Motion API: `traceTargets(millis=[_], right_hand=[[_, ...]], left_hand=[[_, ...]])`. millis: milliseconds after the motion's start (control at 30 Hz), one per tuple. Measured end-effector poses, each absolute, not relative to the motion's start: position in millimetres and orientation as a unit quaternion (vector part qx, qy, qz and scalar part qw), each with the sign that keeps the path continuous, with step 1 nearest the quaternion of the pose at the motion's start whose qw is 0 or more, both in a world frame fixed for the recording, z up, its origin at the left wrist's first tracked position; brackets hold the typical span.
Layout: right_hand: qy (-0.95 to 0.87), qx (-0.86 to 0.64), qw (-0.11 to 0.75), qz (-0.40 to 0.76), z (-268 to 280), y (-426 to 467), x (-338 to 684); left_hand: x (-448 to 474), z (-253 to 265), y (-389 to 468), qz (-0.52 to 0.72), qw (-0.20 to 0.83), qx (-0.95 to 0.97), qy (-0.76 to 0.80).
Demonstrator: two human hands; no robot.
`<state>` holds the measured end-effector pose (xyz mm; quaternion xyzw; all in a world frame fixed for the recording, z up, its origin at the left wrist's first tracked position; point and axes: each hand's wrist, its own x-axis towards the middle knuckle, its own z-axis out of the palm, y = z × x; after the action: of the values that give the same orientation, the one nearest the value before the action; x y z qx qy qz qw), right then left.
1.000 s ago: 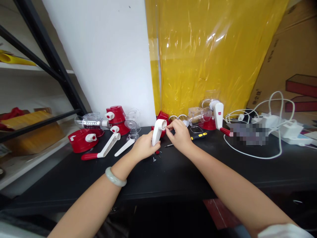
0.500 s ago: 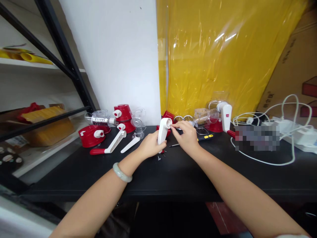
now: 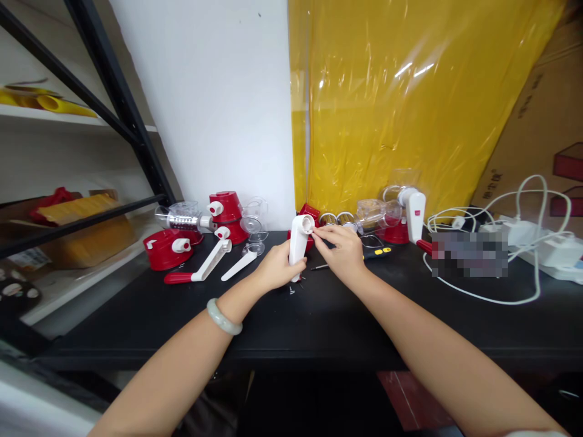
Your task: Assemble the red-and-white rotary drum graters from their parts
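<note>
My left hand (image 3: 279, 267) is wrapped round a white crank handle (image 3: 298, 243), held upright above the black table with its round hollow end on top. Thumb and fingers of my right hand (image 3: 342, 249) are pinched together at the rim of that round end. Whatever sits between those fingertips is too small to make out. Below the handle, small screws (image 3: 292, 291) lie on the table. A screwdriver (image 3: 377, 253) with a yellow and black grip lies behind my right hand, its shaft pointing left.
Left on the black table (image 3: 191, 328) are a red-gripped crank handle (image 3: 204, 267), a white cover strip (image 3: 239, 266) and red grater bases (image 3: 164, 250). An assembled grater (image 3: 412, 212) stands at right, near white cables (image 3: 537, 255). Metal grater drums (image 3: 328, 219) sit at the back.
The white crank handle has shifted very slightly left and down. My right fingertips stay at its round end, with the fingers a little rearranged.
</note>
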<state>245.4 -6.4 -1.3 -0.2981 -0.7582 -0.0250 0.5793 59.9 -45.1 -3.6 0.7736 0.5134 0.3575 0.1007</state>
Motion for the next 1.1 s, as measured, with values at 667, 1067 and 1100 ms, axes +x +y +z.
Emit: traceTargets(millis=[667,1067,1100], right_hand=[[-0.752,-0.281,0.588,-0.098,-1.5,-5.1,244.9],[-0.736,-0.295,0.606,-0.063,1.7,-6.5,245.8],[-0.731,-0.304,0.609,-0.050,3.8,-6.0,245.5]], left_hand=[[60.2,-2.2,-45.1,0.355,0.073,0.778,0.514],[57.7,-1.3,-43.7,0.359,0.080,0.773,0.517],[56.5,-1.1,-42.9,0.360,0.082,0.772,0.518]])
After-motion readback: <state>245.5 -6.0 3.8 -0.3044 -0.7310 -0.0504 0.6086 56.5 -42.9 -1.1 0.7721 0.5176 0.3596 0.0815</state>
